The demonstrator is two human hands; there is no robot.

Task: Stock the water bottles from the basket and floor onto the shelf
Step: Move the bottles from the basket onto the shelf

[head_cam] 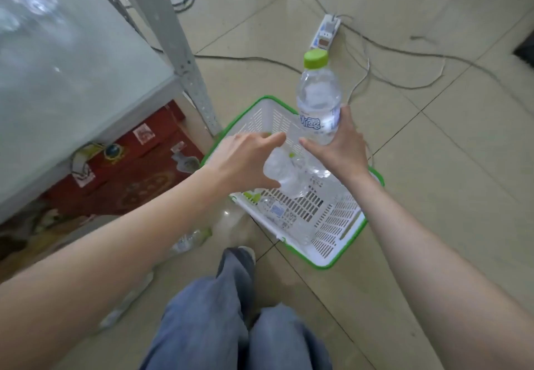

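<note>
My right hand (338, 150) grips an upright clear water bottle with a green cap (318, 95) by its lower half, above the basket's far side. My left hand (242, 158) is curled around a second clear bottle (284, 174), held tilted over the basket. Below both hands, the white slotted basket with a green rim (338, 225) stands on the floor with at least one more bottle (277, 210) lying in it. More bottles lie on the floor to its left (190, 239) and under my left forearm (127, 306). The grey metal shelf (72, 66) fills the upper left.
The shelf's perforated corner post (185, 52) comes down just left of the basket. A red box (138, 173) sits under the shelf. A power strip (325, 33) and cables (404, 80) lie on the tiled floor beyond the basket. My jeans-clad legs (225, 312) are at the bottom.
</note>
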